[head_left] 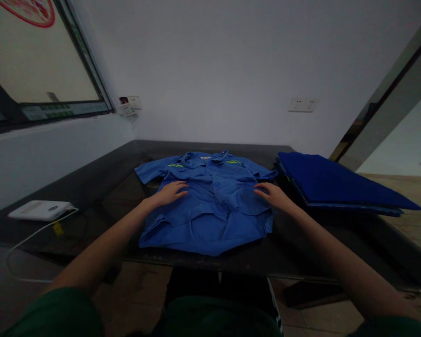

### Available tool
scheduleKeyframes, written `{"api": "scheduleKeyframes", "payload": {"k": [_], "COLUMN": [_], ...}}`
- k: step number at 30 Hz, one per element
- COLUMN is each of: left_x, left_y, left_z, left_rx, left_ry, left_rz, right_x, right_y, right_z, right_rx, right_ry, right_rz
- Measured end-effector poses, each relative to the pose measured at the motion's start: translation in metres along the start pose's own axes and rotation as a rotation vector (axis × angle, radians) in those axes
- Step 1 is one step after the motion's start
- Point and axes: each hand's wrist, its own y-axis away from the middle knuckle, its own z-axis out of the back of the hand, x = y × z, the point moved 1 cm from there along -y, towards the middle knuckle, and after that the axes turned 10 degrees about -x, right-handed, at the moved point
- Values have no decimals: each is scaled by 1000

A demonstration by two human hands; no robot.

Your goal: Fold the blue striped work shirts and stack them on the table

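Observation:
A blue short-sleeved work shirt (210,206) with yellow-green stripes on its chest lies front up on the dark table, collar toward the wall. Creases run across its lower half, and its hem is near the table's front edge. My left hand (171,193) rests at the shirt's left side below the sleeve, fingers stretched over the cloth. On the opposite side, my right hand (271,193) is at the shirt's edge, its fingers slightly curved and apart. Neither hand has cloth visibly gripped in it.
To the right, a stack of folded dark blue cloth (337,182) overhangs the table's side. A white box-like device (40,210) with a cable lies at the left. The black table (105,206) meets a wall with sockets (302,105) at the back.

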Motion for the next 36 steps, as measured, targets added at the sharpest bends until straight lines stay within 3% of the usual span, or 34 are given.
{"api": "scheduleKeyframes", "payload": {"k": [4, 6, 8, 14, 17, 20, 23, 26, 30, 33, 36], "left_x": [-11, -17, -21, -19, -19, -20, -14, -1, 2, -11, -22], "left_y": [63, 92, 110, 110, 108, 107, 97, 79, 51, 30, 16], "left_z": [34, 40, 38, 31, 35, 38, 52, 91, 157, 192, 215], "left_rx": [184, 249, 236, 108, 113, 161, 99, -62, -263, -396, -528], "left_ry": [83, 43, -61, -331, -383, -358, -249, -146, 18, 250, 353], "left_rz": [-75, -90, -70, 83, 176, 241, 249, 264, 337, 398, 376], "right_x": [11, 19, 27, 49, 63, 69, 58, 33, 10, 18, 41], "right_y": [62, 89, 104, 100, 95, 92, 88, 78, 47, 13, -16], "right_z": [14, 10, 3, -4, -6, -12, -9, 14, 71, 116, 150], "right_rx": [-13, -22, -38, 48, 46, 22, 0, 32, 97, 110, 79], "right_ry": [-5, 32, 98, 184, 238, 228, 74, -75, -105, -97, -123], "right_rz": [-103, -149, -213, -284, -305, -290, -203, -146, -249, -274, -357]}}
